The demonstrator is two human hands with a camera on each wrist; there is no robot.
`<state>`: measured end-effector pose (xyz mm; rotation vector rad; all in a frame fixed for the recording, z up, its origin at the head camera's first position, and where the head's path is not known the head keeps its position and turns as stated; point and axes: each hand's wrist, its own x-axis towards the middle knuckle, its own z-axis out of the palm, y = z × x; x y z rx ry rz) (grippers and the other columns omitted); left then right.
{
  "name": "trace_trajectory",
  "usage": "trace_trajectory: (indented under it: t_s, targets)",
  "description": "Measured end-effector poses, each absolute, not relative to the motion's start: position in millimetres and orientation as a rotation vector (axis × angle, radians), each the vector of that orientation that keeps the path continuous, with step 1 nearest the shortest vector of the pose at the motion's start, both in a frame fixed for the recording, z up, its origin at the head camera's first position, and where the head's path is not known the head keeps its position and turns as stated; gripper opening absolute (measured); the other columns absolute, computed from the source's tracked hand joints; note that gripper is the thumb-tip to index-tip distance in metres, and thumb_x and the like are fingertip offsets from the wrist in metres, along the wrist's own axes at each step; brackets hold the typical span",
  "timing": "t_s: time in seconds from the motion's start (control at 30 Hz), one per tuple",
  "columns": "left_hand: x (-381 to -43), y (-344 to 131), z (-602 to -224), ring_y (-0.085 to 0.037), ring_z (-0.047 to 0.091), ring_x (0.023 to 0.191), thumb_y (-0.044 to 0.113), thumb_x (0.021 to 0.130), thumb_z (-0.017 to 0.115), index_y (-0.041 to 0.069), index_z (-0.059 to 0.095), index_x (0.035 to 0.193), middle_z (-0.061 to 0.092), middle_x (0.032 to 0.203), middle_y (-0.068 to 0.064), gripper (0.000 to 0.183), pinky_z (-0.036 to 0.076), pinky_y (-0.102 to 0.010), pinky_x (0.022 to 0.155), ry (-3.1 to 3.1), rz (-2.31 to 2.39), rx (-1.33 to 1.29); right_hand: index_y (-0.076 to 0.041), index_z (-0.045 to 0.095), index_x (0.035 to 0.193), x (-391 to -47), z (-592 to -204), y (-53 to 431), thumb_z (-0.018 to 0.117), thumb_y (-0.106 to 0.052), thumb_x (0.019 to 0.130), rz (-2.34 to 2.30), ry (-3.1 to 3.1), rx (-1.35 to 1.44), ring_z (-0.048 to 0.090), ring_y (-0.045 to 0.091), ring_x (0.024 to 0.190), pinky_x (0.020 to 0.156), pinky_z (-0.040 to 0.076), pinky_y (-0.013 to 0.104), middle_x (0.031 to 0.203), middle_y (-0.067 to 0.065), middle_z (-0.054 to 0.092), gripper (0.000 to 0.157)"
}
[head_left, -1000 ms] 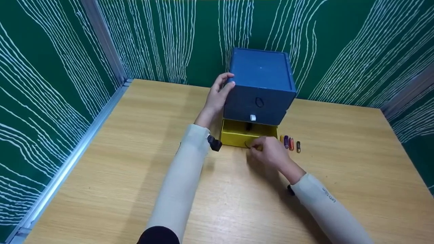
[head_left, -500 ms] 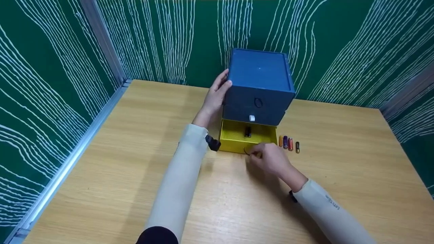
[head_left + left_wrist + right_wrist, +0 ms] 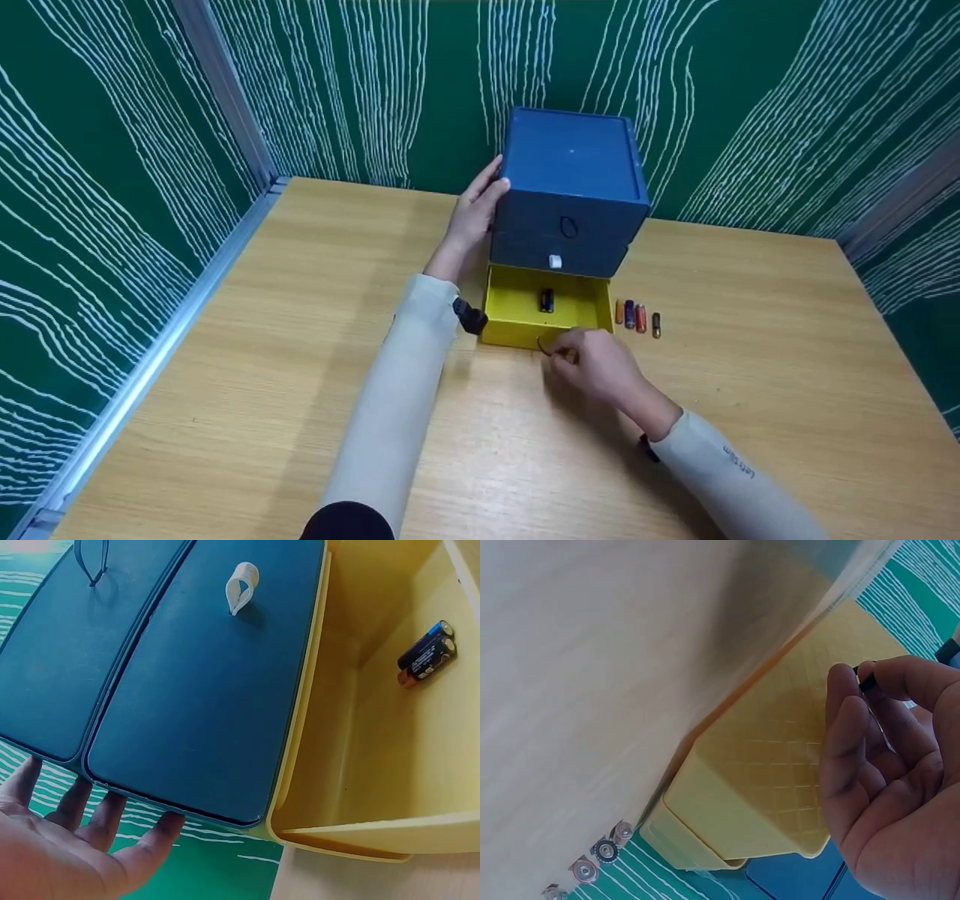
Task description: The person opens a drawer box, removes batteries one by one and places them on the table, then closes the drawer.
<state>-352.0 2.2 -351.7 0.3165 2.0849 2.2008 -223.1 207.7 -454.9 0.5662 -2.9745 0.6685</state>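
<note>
A small drawer cabinet [image 3: 574, 154] has a blue body and a yellow bottom drawer [image 3: 589, 296] pulled out. My left hand [image 3: 471, 214] rests against the cabinet's left side, thumb near the top front corner; in the left wrist view its spread fingers [image 3: 154, 844] touch the cabinet's edge. With thumb and finger my right hand [image 3: 600, 364] pinches the black loop pull [image 3: 543, 346] on the yellow drawer's front. In the right wrist view the pull [image 3: 867, 682] is mostly hidden by the fingertips. Two dark batteries [image 3: 427, 652] lie side by side in the drawer.
To the drawer's right, several batteries [image 3: 629, 315] lie in a row on the wooden table [image 3: 300, 337]. The blue drawers above carry a black loop [image 3: 569, 227] and a white loop pull [image 3: 555, 261]. Green walls [image 3: 442, 90] with white lines stand behind and at the sides.
My right hand has drawn the yellow drawer further out toward me, showing more of its inside and the batteries there. My left hand stays at the cabinet's side, shifted slightly.
</note>
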Motion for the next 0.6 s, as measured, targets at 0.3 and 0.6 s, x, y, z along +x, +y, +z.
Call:
trace_trajectory:
  t_s: [0.3, 0.6]
  targets:
    - [-353, 3, -354, -0.015, 0.03, 0.127, 0.034, 0.09, 0.042, 0.026, 0.028, 0.137, 0.025, 0.144, 0.004, 0.05, 0.027, -0.037, 0.103, 2.087, 2.241, 0.349, -0.022, 0.07, 0.082, -215, -456, 204, 0.065, -0.023, 0.074, 0.64, -2.942, 0.594, 0.051, 0.005, 0.064, 0.061, 0.044, 0.023, 0.078, -0.009, 0.064, 0.01]
    - [-371, 5, -370, -0.014, 0.032, 0.125, 0.041, 0.087, 0.045, 0.035, 0.031, 0.134, 0.027, 0.142, 0.009, 0.049, 0.028, -0.04, 0.102, 2.064, 2.251, 0.332, -0.023, 0.07, 0.082, -210, -453, 204, 0.066, -0.024, 0.073, 0.595, -2.961, 0.595, 0.05, 0.005, 0.064, 0.06, 0.044, 0.022, 0.078, -0.009, 0.064, 0.01]
